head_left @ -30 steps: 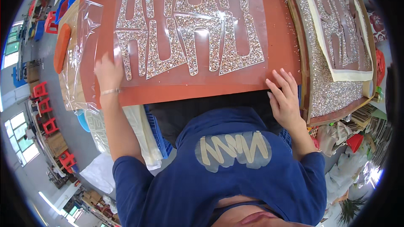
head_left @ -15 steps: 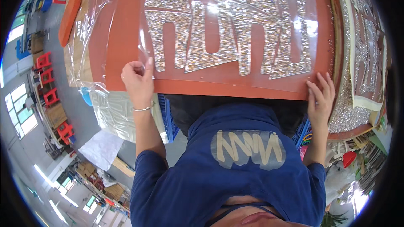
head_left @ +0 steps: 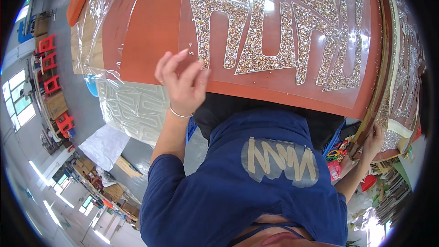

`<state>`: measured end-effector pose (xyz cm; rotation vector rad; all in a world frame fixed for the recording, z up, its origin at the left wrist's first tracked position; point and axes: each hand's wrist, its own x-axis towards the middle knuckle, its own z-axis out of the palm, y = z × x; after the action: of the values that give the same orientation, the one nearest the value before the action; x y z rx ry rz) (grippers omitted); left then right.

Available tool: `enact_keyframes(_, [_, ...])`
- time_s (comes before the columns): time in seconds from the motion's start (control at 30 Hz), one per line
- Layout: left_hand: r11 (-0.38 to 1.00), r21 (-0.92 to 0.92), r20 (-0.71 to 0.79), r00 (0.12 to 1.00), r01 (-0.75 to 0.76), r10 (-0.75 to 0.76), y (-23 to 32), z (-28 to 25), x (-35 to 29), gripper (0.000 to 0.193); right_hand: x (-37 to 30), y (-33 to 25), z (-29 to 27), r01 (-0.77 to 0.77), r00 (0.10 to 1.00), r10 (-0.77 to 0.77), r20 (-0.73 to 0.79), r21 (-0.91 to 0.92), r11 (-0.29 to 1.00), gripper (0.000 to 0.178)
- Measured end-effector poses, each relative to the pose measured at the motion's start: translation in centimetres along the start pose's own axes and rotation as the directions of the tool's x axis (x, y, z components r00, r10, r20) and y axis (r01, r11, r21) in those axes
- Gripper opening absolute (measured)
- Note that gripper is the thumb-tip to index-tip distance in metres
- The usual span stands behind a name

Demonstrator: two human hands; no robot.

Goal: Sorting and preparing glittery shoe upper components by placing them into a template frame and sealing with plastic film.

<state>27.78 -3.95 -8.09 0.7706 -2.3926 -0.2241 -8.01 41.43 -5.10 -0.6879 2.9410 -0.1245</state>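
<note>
Left hand over the sheet corner, right hand at the glitter tray

Clear sheet (head_left: 270, 81) lies flat on a red-orange mat (head_left: 151, 32), directly in front of the person, running off the top of the view. It carries glitter shapes (head_left: 270, 59) in gold, brown and silver – long forked and slanted pieces, set close together with narrow gaps. Bright glare on parts of the film.

Left hand (head_left: 184, 82): raised at the sheet's near left corner, fingers loosely curled and apart, thumb clear of the index finger, nothing visible in the grip. Can't tell if the fingertips touch the film. A few loose specks (head_left: 190, 45) sit just beyond the fingers. Thin bracelet (head_left: 179, 113) on that wrist.

Right hand (head_left: 374, 142): off to the right, at the near end of a wood-edged tray (head_left: 388, 41) with silver glitter in it. Fingers partly bent – too small to tell how far they are spread or whether they hold anything. Cream-edged stencil (head_left: 400, 128) lies in the tray, near that hand.

Left side: crinkled plastic film (head_left: 109, 18), orange block (head_left: 82, 0), and below the mat, a pale sheet with raised outlines (head_left: 132, 112).
</note>
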Motion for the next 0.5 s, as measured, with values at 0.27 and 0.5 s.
enact_keyframes(0.27, [0.99,-0.053,0.129,0.982,-0.13,0.136,3.4,1.2,-0.3,0.025,1.5,-10.9,-0.1,0.238,0.892,-0.126,-0.433,0.213,0.948,0.013])
enact_keyframes(0.5, [0.97,-0.21,0.181,0.97,-0.125,0.165,2.4,0.9,0.2,0.019,0.2,-33.8,4.8,0.777,0.529,-0.767,-0.362,0.569,0.268,0.022])
